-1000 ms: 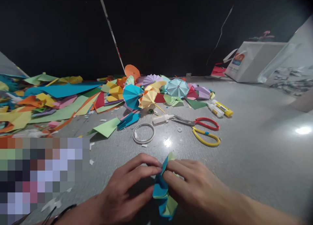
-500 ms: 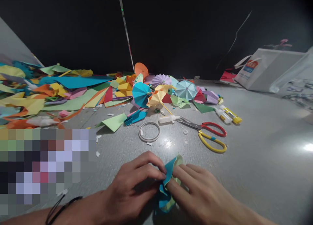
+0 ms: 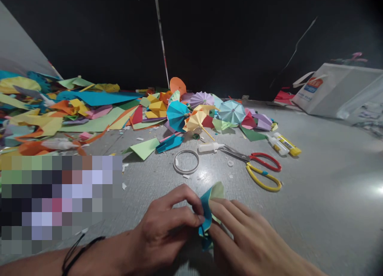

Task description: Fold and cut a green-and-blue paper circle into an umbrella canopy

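Between my two hands is a folded piece of blue and pale green paper, crinkled and standing up from the table. My left hand pinches its blue side with thumb and forefinger. From the other side my right hand closes its fingers on the pale green face. The paper's lower part is partly hidden by my fingers. Beyond my hands lie a grey ring, a white glue bottle and scissors with one red and one yellow handle.
Pleated paper umbrellas lie at the back, with a heap of coloured paper scraps to the left. Two glue tubes rest right of them. A white bag stands far right. The lower left is pixelated.
The paper has turned and been drawn up between my fingers, so more of its top shows and less below. The whole view has shifted slightly.
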Demonstrator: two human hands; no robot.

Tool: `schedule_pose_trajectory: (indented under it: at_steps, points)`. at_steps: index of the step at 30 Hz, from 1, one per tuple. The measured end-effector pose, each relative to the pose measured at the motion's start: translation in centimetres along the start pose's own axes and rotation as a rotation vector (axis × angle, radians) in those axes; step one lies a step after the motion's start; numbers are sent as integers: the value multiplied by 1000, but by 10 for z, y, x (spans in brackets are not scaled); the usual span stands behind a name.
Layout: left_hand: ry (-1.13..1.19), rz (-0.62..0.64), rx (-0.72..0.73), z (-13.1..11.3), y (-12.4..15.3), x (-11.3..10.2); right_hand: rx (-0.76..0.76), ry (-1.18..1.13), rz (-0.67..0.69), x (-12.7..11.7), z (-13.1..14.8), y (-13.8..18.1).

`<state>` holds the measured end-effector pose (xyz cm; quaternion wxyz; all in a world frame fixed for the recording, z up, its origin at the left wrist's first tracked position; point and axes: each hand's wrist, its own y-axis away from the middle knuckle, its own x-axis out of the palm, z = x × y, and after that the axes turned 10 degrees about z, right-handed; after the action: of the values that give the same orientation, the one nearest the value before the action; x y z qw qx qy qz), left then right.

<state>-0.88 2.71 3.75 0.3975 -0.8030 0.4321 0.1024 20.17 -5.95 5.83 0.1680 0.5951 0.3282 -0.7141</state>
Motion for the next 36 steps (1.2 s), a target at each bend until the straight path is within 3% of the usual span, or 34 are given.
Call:
schedule_pose_trajectory:
  at_steps: [8,15,21,26,32,36]
  points:
    - [-33,-10,3,-1,-1,0,43,-70,-108,3,3,1]
    - [-219,-11,71,-2,6,1,52,-78,-128,3,1,-1]
    - [-284,-120,36,0,11,15,53,-86,-129,5,1,-1]
    - [-328,-187,153,3,4,16,26,-96,-156,12,1,-2]
    - [-362,-120,160,0,0,9,39,-105,-158,14,4,-2]
    - [-335,-138,145,-1,1,8,67,-117,-135,14,4,0]
